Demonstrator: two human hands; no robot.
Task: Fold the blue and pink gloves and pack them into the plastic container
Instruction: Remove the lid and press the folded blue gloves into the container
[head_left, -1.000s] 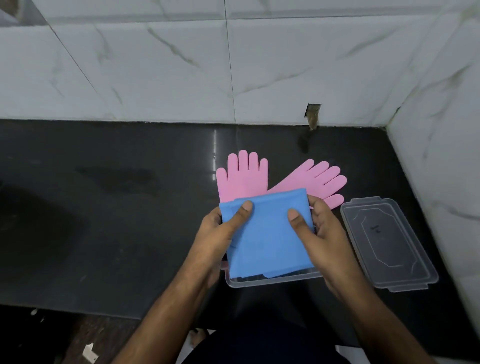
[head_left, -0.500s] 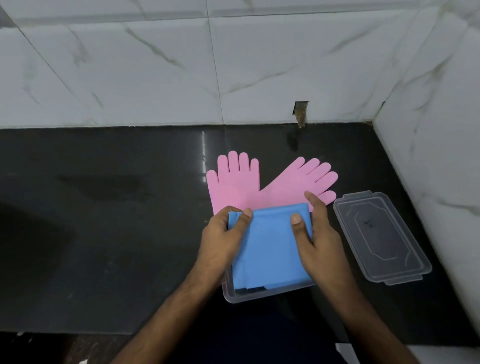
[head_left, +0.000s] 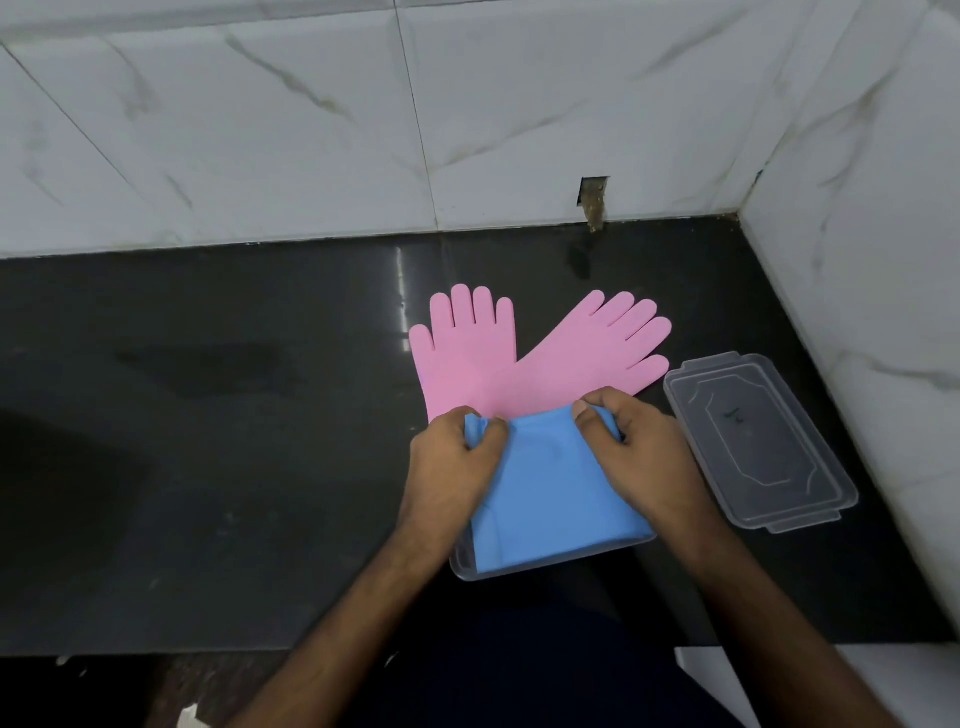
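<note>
The folded blue gloves (head_left: 550, 493) lie in the clear plastic container (head_left: 463, 566) near the counter's front edge, filling most of it. My left hand (head_left: 451, 465) pinches their far left corner. My right hand (head_left: 641, 452) grips their far right corner. Both hands press the fold down into the container. Two pink gloves (head_left: 511, 358) lie flat and crossed on the black counter just behind the container, fingers pointing away from me; their cuffs are hidden under my hands.
The container's clear lid (head_left: 758, 441) lies to the right on the black counter (head_left: 234, 441). White marble-tiled walls (head_left: 311, 130) close off the back and the right side. A small hole (head_left: 593, 200) sits low in the back wall.
Both hands have lowered the folded blue gloves from above the container down into it. My fingers have shifted to the fold's far corners.
</note>
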